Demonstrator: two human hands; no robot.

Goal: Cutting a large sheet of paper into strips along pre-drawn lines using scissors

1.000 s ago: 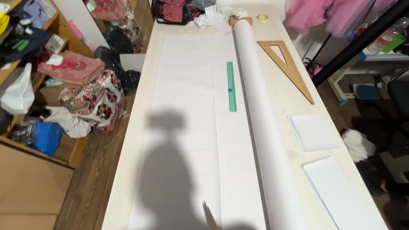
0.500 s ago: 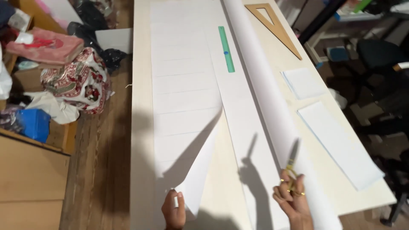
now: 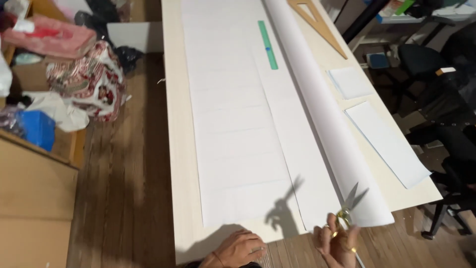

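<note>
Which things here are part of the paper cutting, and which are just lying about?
In use: scissors in the right hand, blades open at the near end of the paper roll; flat paper strip; left hand resting at the table edge.

Lying about: green ruler, wooden triangle, two loose sheets, floral bag on the floor.

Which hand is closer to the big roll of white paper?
The right hand. It holds the scissors open just below the paper roll, at its near end. The left hand rests flat on the table edge, farther to the left.
</note>
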